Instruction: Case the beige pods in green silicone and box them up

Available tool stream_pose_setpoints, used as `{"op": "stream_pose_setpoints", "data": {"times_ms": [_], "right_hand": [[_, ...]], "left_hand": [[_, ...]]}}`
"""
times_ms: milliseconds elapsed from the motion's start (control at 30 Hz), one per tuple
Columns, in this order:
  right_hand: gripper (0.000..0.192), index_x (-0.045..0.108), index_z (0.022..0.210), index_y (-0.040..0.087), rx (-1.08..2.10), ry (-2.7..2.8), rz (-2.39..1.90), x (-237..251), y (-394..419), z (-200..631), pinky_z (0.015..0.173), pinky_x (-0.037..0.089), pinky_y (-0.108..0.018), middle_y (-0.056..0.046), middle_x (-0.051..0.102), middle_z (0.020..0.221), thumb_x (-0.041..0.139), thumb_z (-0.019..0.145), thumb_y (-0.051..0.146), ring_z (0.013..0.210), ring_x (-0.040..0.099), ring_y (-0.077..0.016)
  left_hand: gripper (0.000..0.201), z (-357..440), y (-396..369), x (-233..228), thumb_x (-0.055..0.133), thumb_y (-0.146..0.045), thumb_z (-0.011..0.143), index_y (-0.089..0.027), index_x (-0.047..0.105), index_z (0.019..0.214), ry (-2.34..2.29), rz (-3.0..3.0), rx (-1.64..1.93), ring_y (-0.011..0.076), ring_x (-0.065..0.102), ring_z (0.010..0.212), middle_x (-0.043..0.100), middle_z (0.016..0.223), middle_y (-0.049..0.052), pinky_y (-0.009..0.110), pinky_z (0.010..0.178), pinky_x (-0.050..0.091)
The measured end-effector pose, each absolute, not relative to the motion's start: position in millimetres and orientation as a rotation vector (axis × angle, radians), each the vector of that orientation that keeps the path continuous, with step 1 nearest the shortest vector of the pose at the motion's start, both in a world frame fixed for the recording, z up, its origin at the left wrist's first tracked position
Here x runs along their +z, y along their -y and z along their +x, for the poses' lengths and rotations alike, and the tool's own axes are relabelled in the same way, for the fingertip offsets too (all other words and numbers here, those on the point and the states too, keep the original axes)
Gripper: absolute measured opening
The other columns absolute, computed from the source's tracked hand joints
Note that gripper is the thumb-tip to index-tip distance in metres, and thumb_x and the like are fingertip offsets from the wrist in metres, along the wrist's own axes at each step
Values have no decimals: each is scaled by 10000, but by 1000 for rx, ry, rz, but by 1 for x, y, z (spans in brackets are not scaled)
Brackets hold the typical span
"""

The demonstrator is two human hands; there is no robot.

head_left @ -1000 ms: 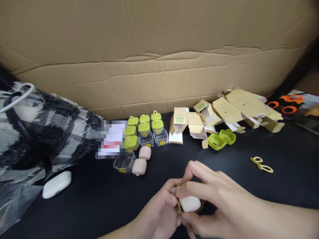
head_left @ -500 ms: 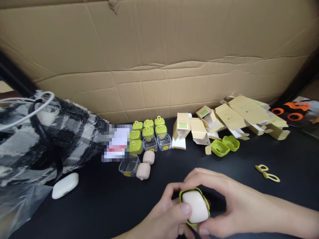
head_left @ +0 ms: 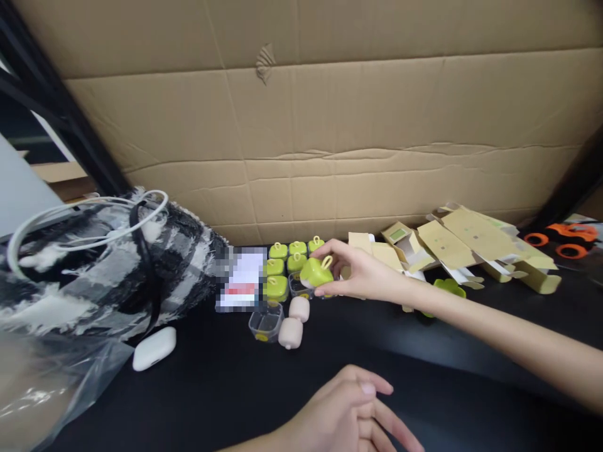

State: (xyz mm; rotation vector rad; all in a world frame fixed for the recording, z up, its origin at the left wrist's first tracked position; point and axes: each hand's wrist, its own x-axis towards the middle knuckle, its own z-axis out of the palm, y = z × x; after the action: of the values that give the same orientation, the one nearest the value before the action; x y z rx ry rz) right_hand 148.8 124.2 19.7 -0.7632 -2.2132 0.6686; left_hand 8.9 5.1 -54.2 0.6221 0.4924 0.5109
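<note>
My right hand (head_left: 360, 273) reaches out over the black table (head_left: 226, 389) and grips a small green case with a yellow loop (head_left: 315, 272), just above a clear plastic box (head_left: 299, 287) in the cluster of green-lidded boxes (head_left: 282, 267). My left hand (head_left: 351, 414) hovers low near the front edge, fingers loosely apart, holding nothing. Two pale pink cases (head_left: 294, 321) and an empty clear box (head_left: 266, 325) lie in front of the cluster.
A black-and-white fuzzy bag (head_left: 108, 270) with a white cable (head_left: 70, 220) fills the left. A white earbud case (head_left: 154, 348) lies beside it. Folded tan cartons (head_left: 461, 242) and a green half-shell (head_left: 445, 289) lie at the right. A cardboard wall (head_left: 330, 125) stands behind.
Both hands held the pink case in its green shell near the front. Now my right hand has carried the green case back to the box cluster, and my left hand has let go.
</note>
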Motion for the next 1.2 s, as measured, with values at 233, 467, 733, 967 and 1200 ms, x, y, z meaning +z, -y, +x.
{"op": "stream_pose_setpoints", "data": {"times_ms": [233, 467, 733, 967, 1200], "right_hand": [[492, 550, 1125, 182, 454, 2322, -755, 6, -143, 119, 743, 493, -343, -53, 607, 998, 794, 716, 309, 815, 577, -187], [372, 580, 1075, 149, 339, 2401, -770, 5, -145, 117, 808, 491, -392, -65, 605, 1042, 704, 802, 368, 936, 589, -213], [325, 590, 1075, 154, 265, 2504, -782, 6, -149, 115, 838, 491, -428, -67, 618, 1051, 619, 873, 407, 982, 594, -225], [296, 594, 1074, 152, 275, 2548, -779, 2, -153, 114, 814, 509, -412, -64, 625, 1052, 595, 898, 389, 952, 610, -211], [292, 594, 1082, 155, 293, 2552, -762, 3, -148, 117, 826, 508, -416, -67, 617, 1080, 608, 891, 375, 962, 607, -211]], "left_hand": [[561, 12, -8, -54, 778, -540, 514, -195, 526, 878, -545, 652, 509, 107, 589, 539, 716, 637, 19, 266, 652, 327], [600, 15, -8, -50, 777, -502, 436, -193, 488, 862, -668, 642, 478, 106, 584, 513, 703, 589, 14, 269, 638, 333], [557, 14, -7, -60, 771, -434, 494, -190, 485, 905, -580, 639, 499, 108, 583, 515, 713, 620, 20, 281, 630, 323], [461, 12, -7, -69, 729, -364, 596, -192, 483, 946, -447, 642, 530, 107, 592, 523, 730, 677, 26, 266, 597, 299], [454, 12, -6, -66, 725, -354, 601, -184, 489, 949, -471, 642, 529, 104, 605, 530, 734, 679, 26, 257, 592, 311]]}}
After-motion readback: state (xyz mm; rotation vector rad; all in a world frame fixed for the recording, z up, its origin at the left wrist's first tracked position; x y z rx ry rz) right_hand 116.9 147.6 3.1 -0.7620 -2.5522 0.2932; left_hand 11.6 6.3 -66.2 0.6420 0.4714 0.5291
